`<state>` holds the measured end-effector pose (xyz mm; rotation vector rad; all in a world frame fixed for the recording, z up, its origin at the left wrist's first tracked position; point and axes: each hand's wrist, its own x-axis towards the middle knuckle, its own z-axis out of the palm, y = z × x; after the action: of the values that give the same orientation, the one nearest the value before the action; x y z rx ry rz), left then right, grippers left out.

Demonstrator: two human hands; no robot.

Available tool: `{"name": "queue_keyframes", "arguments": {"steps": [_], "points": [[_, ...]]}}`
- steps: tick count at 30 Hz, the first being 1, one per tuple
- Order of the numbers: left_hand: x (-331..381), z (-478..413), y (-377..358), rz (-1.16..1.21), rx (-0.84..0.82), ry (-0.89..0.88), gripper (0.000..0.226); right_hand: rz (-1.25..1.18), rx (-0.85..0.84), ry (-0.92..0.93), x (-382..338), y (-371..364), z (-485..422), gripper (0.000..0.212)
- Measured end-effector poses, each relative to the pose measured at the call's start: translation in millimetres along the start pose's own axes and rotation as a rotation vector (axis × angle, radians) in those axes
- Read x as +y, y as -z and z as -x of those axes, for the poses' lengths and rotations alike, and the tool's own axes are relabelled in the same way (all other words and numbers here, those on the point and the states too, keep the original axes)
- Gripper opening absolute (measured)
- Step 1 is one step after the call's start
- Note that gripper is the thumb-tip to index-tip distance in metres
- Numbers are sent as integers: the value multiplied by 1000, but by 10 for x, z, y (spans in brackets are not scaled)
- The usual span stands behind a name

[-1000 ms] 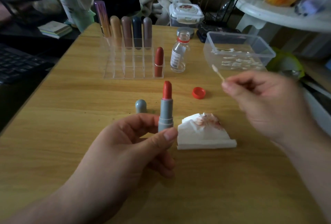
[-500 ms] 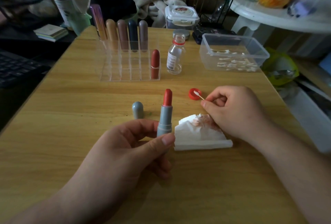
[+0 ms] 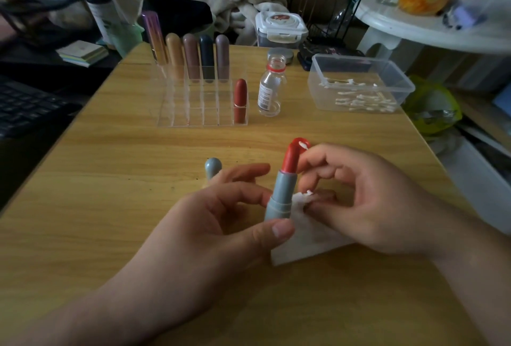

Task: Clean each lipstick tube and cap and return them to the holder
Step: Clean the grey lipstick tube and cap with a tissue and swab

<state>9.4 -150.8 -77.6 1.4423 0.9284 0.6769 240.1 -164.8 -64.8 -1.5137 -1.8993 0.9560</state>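
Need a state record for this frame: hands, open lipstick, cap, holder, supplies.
left hand: grips grey lipstick tube, roughly upright, red bullet extended
right hand: pinches cotton swab, tip beside bullet's top, contact unclear
grey cap: off, standing on table
holder: six capped lipsticks, five in back row, one front right
bottle: uncapped, right of holder
tissue: under right hand
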Motion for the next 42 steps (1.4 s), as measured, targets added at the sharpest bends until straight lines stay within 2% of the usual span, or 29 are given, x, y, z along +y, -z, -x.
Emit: {"name": "queue_keyframes", "arguments": {"steps": [2, 4, 6, 8, 11, 13, 15, 16, 18, 20, 22, 24, 26, 31, 34, 37, 40, 42], "points": [[9, -28, -7, -15, -83, -23, 30, -203, -64, 57, -108, 13, 55, 41], [8, -28, -21, 4, -171, -4, 25, -299, -96, 80, -178, 4, 93, 36], [-5, -3, -29, 54, -170, 41, 27, -393, -87, 48, -191, -18, 98, 36], [-16, 23, -31, 108, -113, 84, 31, -557, -8, -46, -169, -39, 72, 39], [-10, 53, -27, 226, -38, 130, 30, -1045, 116, -382, -80, -139, 44, 48], [-7, 59, -35, 303, -18, 152, 31, -1369, 2, -501, -107, -236, 52, 48], [-25, 57, -37, 313, -11, 152, 34, -1507, -207, -515, -171, -319, 95, 44], [-38, 56, -33, 281, -4, 145, 36, -1485, -255, -504, -192, -344, 111, 40], [-50, 63, -32, 197, 24, 117, 41, -1355, -179, -474, -241, -341, 118, 33], [-39, 96, -37, 103, 102, 47, 47, -1156, 42, -455, -266, -320, 143, 33], [12, 142, -31, -82, 237, -46, 49, -809, 279, -355, -271, -310, 187, 28], [102, 193, -24, -171, 294, -82, 43, -638, 383, -228, -308, -338, 213, 32], [146, 198, -48, -118, 266, -47, 34, -657, 406, -172, -348, -407, 236, 34], [168, 137, -95, 155, 98, 28, 29, -742, 365, -130, -357, -543, 259, 28], [187, 115, -67, 279, 105, 68, 28, -1059, 268, -111, -388, -537, 244, 32], [213, 103, -43, 338, 96, 94, 27, -1346, 332, -220, -414, -457, 210, 29], [223, 109, -40, 343, 26, 129, 29, -1265, 207, -181, -364, -442, 184, 29], [232, 115, -38, 346, -23, 147, 28, -1241, 114, -148, -301, -466, 167, 39]]}}
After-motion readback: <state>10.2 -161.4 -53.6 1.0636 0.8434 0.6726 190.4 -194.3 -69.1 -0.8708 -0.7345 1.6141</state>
